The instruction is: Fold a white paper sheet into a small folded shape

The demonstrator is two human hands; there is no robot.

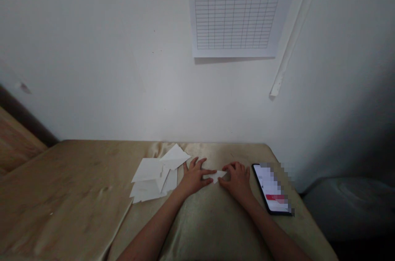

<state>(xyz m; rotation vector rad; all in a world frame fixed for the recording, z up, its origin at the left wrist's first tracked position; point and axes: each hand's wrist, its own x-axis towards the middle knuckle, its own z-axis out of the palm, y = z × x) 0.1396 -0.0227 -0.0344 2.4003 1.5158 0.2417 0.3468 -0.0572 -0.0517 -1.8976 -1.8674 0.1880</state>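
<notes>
A small folded piece of white paper (pixel 219 176) lies on the cloth-covered surface between my two hands. My left hand (pixel 195 178) has its fingers spread, with the index fingertip and thumb touching the paper's left end. At the other end, my right hand (pixel 238 179) is curled, its thumb and fingers closed on the paper's right edge. Part of the paper is hidden under the fingertips. Just left of my left hand is a loose pile of white paper sheets (pixel 148 169), some with torn edges.
A phone (pixel 271 189) with a lit screen lies right of my right hand, near the edge of the surface (pixel 80 195). Behind stands a white wall (pixel 123 67) with a printed table sheet (pixel 234 18) on it. Wood (pixel 18 137) shows at far left.
</notes>
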